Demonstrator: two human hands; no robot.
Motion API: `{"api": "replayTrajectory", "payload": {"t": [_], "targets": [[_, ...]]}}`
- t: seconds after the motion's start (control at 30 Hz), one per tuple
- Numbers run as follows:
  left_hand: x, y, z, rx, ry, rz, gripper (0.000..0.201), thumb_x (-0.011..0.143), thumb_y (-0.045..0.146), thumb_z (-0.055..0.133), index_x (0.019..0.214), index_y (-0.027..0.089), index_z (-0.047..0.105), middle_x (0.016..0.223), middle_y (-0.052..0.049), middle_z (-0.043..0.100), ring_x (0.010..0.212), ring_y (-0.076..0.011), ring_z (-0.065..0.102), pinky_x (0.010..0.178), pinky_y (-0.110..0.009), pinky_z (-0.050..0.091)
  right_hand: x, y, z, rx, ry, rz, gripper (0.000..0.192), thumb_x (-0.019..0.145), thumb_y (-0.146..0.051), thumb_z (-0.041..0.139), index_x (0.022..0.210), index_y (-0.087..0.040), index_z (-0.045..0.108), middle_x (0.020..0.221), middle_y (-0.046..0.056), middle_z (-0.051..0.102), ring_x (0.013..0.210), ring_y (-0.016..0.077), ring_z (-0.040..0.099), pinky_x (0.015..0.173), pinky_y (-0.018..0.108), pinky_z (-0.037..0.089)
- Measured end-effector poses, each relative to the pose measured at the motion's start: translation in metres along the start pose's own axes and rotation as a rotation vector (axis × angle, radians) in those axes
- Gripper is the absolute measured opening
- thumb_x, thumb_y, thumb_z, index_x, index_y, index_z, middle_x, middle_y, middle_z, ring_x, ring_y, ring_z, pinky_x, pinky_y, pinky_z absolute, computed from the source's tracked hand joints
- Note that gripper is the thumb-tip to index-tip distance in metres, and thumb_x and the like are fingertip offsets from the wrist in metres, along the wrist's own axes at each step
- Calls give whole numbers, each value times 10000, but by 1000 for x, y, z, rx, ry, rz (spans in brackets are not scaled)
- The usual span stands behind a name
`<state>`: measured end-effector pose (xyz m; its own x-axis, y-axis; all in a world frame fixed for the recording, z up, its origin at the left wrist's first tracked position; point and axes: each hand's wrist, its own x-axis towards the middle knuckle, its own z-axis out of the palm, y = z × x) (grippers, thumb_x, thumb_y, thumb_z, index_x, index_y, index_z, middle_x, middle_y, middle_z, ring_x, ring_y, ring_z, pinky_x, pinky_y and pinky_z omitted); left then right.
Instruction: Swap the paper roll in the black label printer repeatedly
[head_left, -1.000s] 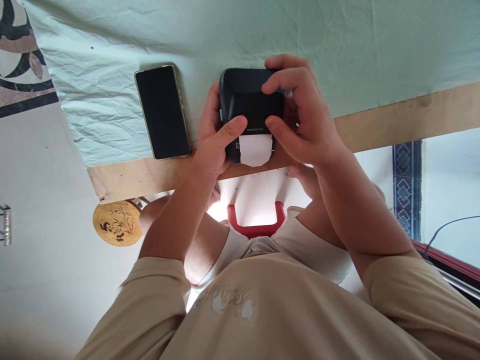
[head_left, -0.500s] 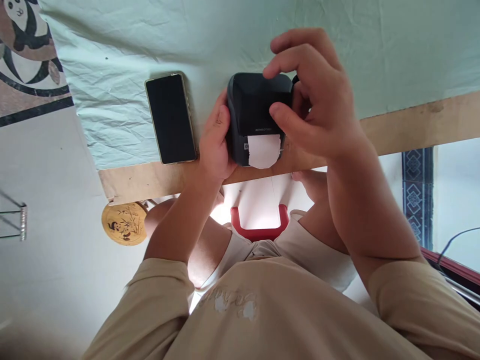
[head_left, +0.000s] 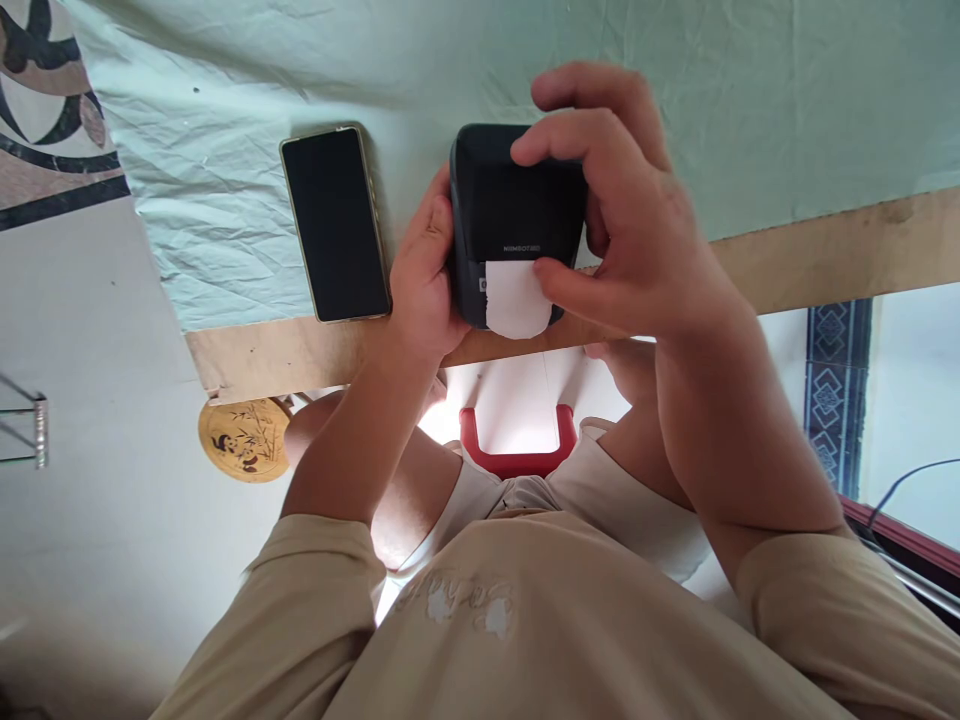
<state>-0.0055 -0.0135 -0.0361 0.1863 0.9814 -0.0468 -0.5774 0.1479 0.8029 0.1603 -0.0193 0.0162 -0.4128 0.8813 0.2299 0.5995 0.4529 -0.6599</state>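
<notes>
A small black label printer (head_left: 517, 205) stands near the front edge of the table, with a white paper label (head_left: 514, 300) sticking out of its slot towards me. My left hand (head_left: 424, 280) grips the printer's left side. My right hand (head_left: 637, 240) arches over its right side, with fingertips resting on the lid and the thumb pressed on the right edge of the label.
A dark smartphone (head_left: 335, 222) lies face up just left of the printer on the pale green cloth (head_left: 225, 180). The bare wooden table edge (head_left: 825, 245) runs in front. Below it are a red stool (head_left: 517, 462) and a round panda-print disc (head_left: 244, 440).
My left thumb came off the printer's front and the hand now holds its side. My right hand lifted, then its thumb came down onto the label. The view shifted slightly.
</notes>
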Motion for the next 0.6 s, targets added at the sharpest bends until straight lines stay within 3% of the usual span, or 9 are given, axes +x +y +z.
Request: {"api": "replayTrajectory", "payload": {"t": [0.2,0.27,0.33,0.43,0.5,0.6], "targets": [[2,-1,-1,-68,-1,-54,285,936,345,410,843,238,658,842,21,656,1025,-173,593,899,-314,506,-2,2,-5,-38,86,-63,416,731,-285,583,1145,-273,537,1306,42,464,977,151,550,577,254,453],[1,-1,1,-78,26,-102,325,923,435,389,901,250,655,857,10,665,1091,-216,588,889,-364,519,-2,0,-8,-64,186,-80,344,753,-332,578,1085,-243,586,1134,64,538,999,177,534,596,264,455],[1,0,2,-37,20,-122,318,864,502,453,949,267,650,898,-7,678,1115,-256,591,849,-388,528,-2,-5,-10,-95,334,-52,255,782,-348,568,986,-207,624,886,54,552,862,159,532,610,275,430],[0,0,0,48,-32,-128,310,729,455,644,1000,305,631,951,-7,689,1043,-264,626,766,-362,528,0,-15,-9,-88,529,43,116,823,-276,550,841,-185,622,597,-6,385,566,55,391,616,267,363],[0,-1,-2,79,-37,-139,376,690,440,687,1042,327,616,943,0,691,972,-252,645,724,-349,519,2,-20,-8,-12,596,100,104,848,-209,509,798,-179,595,586,-16,331,528,32,390,596,253,332],[1,-2,-4,55,-55,-144,358,695,450,683,1028,330,630,895,3,695,902,-244,649,692,-346,502,3,-20,-9,49,601,153,117,860,-181,476,799,-159,574,722,10,445,664,64,518,544,232,295]]}}
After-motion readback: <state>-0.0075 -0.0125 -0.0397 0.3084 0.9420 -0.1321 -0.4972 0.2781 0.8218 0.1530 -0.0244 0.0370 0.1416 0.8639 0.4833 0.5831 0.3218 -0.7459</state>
